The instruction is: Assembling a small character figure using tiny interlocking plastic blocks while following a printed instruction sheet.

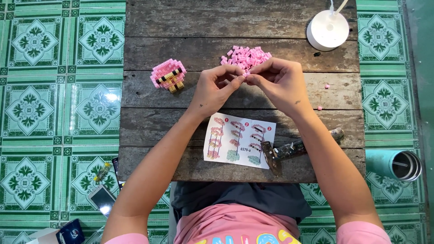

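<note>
Seen from above, your two forearms reach forward across a weathered wooden table (149,49) and bend inward so that your hands meet near its middle. Your left hand (214,88) is curled, thumb and forefinger pinched toward the right. Your right hand (280,81) mirrors it, knuckles up, fingertips pressed to those of the left. Between the two pinches sits a tiny pink brick (246,76), gripped from both sides and mostly hidden by your fingers. Just beyond your fingertips lies a loose pile of pink bricks (246,55). To the left of your left hand, apart from it, rests a small finished figure (168,74) in pink and yellow blocks. Below your wrists, an instruction sheet (238,140) lies flat, with a hammer (294,149) resting on its right edge, under your right forearm. A round white lamp base (327,29) stands at the far right corner.
</note>
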